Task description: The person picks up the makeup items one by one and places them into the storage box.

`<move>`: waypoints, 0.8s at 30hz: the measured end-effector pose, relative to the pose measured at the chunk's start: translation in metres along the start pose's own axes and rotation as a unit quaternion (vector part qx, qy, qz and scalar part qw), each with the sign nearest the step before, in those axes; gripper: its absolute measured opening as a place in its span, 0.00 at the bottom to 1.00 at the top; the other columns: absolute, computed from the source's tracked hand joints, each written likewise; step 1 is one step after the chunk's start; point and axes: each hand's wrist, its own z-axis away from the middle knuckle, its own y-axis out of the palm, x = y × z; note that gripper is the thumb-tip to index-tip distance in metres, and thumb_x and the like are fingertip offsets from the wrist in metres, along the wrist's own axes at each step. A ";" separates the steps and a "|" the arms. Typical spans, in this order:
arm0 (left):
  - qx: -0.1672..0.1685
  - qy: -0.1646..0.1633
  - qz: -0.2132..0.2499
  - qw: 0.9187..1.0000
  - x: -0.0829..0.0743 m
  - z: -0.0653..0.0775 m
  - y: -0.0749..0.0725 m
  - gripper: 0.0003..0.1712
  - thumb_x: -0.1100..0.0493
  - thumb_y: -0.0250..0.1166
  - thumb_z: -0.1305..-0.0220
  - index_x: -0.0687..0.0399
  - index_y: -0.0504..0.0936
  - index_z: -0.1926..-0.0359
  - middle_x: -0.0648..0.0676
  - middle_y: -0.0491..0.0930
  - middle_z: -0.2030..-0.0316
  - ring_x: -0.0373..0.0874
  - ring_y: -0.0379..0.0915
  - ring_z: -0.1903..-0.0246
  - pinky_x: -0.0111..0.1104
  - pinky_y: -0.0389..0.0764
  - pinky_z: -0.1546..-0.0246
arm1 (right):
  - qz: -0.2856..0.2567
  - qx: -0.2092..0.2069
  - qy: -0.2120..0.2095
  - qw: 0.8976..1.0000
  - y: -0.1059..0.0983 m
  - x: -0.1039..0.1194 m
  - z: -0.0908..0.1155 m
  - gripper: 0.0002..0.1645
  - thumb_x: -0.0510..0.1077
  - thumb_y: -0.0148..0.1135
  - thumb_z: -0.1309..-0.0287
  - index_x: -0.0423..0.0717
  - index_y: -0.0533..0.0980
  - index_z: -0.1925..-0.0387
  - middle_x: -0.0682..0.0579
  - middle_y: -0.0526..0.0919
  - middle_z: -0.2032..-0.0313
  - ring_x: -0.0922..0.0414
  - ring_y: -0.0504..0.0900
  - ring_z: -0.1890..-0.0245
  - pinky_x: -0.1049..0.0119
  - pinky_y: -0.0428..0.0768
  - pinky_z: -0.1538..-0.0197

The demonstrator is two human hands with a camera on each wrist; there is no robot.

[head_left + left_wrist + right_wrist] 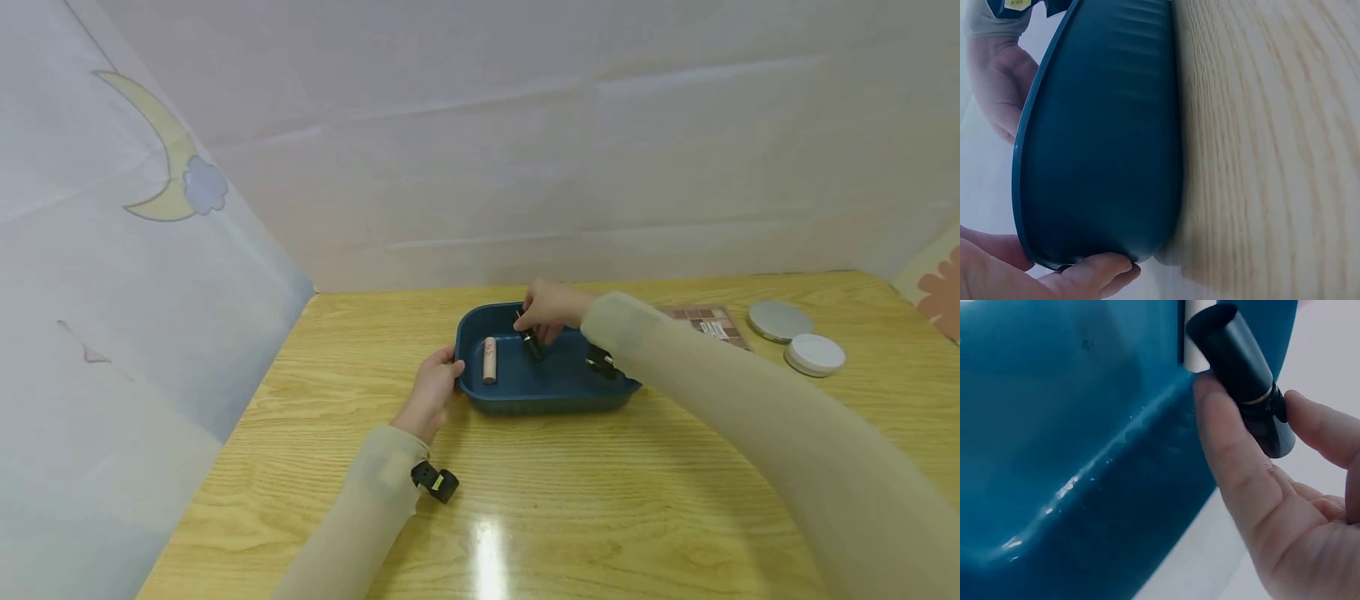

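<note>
A dark blue plastic basin [551,406] stands on the wooden table. At its left end my left hand [437,375] grips the rim, thumb over the edge and fingers against the outer wall, as the left wrist view also shows. Over the inside of the basin, my right hand [551,307] pinches a black lipstick tube [1241,369] with a thin gold band between thumb and fingers. The tube is tilted. A pale pink tube [490,361] with small red lettering lies on the basin floor near the left end, left of the black lipstick tube.
Right of the basin, partly behind my right sleeve, lies a flat palette [708,323] with brown and pink squares. Beyond it are a grey round lid [780,320] and a white round container [815,354]. Pale cloth [480,167] hangs behind the wooden table [525,517].
</note>
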 end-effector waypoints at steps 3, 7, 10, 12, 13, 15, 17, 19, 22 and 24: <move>0.005 0.004 0.003 1.000 0.001 0.000 0.000 0.24 0.69 0.43 0.25 0.71 0.59 0.31 0.68 0.62 0.33 0.58 0.63 0.37 0.47 0.67 0.38 | -0.006 0.013 0.003 1.000 0.002 -0.001 -0.002 0.12 0.39 0.61 0.35 0.31 0.81 0.59 0.40 0.84 0.69 0.50 0.85 0.70 0.55 0.84 0.61; 0.005 0.004 0.006 1.000 0.002 0.000 -0.001 0.25 0.69 0.43 0.25 0.71 0.59 0.30 0.68 0.62 0.33 0.59 0.63 0.37 0.48 0.67 0.39 | 0.009 0.036 0.004 0.999 0.005 -0.001 -0.007 0.13 0.40 0.61 0.35 0.32 0.81 0.57 0.41 0.84 0.68 0.51 0.85 0.71 0.56 0.84 0.60; 0.003 0.003 0.003 1.000 0.002 0.001 -0.001 0.25 0.69 0.43 0.25 0.71 0.59 0.30 0.67 0.62 0.33 0.58 0.63 0.37 0.47 0.67 0.38 | 0.019 0.051 0.005 0.998 0.008 0.000 -0.011 0.13 0.40 0.60 0.35 0.31 0.81 0.57 0.41 0.84 0.69 0.53 0.84 0.73 0.57 0.84 0.61; 0.001 0.001 -0.001 1.000 0.002 0.001 -0.001 0.25 0.68 0.43 0.25 0.70 0.60 0.30 0.67 0.62 0.33 0.58 0.63 0.37 0.47 0.67 0.38 | 0.024 0.057 0.007 0.998 0.009 0.002 -0.011 0.13 0.39 0.60 0.35 0.31 0.81 0.58 0.41 0.84 0.70 0.53 0.84 0.73 0.58 0.84 0.63; 0.001 0.000 -0.002 1.000 0.002 0.001 -0.001 0.25 0.68 0.43 0.25 0.70 0.60 0.30 0.67 0.62 0.33 0.57 0.63 0.36 0.47 0.67 0.38 | 0.026 0.058 0.008 0.998 0.010 0.003 -0.011 0.13 0.39 0.60 0.35 0.31 0.81 0.58 0.40 0.84 0.69 0.52 0.85 0.73 0.59 0.84 0.63; 0.000 -0.002 -0.002 1.000 0.002 0.002 0.000 0.25 0.68 0.43 0.25 0.70 0.60 0.30 0.66 0.62 0.33 0.57 0.62 0.36 0.46 0.66 0.38 | 0.031 0.061 0.007 0.998 0.013 0.005 -0.011 0.12 0.38 0.59 0.35 0.31 0.80 0.59 0.40 0.85 0.69 0.51 0.85 0.71 0.60 0.84 0.65; 0.000 -0.001 -0.003 1.000 0.002 0.002 -0.001 0.25 0.68 0.43 0.25 0.70 0.60 0.30 0.66 0.62 0.33 0.57 0.62 0.36 0.47 0.66 0.38 | 0.035 0.066 0.007 0.997 0.015 0.007 -0.012 0.12 0.38 0.59 0.34 0.29 0.79 0.58 0.38 0.85 0.67 0.49 0.86 0.70 0.61 0.84 0.65; 0.003 0.002 -0.001 1.000 0.002 0.002 -0.001 0.25 0.68 0.43 0.25 0.70 0.59 0.30 0.67 0.61 0.32 0.57 0.62 0.36 0.47 0.66 0.37 | 0.038 0.069 0.013 0.997 0.018 0.007 -0.015 0.14 0.38 0.58 0.34 0.28 0.77 0.55 0.38 0.85 0.66 0.49 0.86 0.69 0.62 0.84 0.66; 0.006 0.005 -0.002 1.000 0.003 0.003 -0.001 0.25 0.68 0.43 0.24 0.71 0.59 0.30 0.67 0.61 0.33 0.58 0.62 0.36 0.47 0.66 0.38 | 0.041 0.077 0.025 0.996 0.023 0.006 -0.022 0.18 0.38 0.57 0.33 0.27 0.73 0.48 0.38 0.84 0.66 0.51 0.86 0.71 0.63 0.84 0.68; 0.006 0.005 -0.004 1.000 0.003 0.003 -0.001 0.25 0.68 0.43 0.24 0.71 0.59 0.30 0.67 0.61 0.33 0.58 0.62 0.36 0.47 0.66 0.38 | 0.043 0.082 0.033 0.995 0.025 0.005 -0.026 0.20 0.38 0.57 0.33 0.27 0.71 0.46 0.39 0.84 0.67 0.52 0.86 0.71 0.63 0.84 0.68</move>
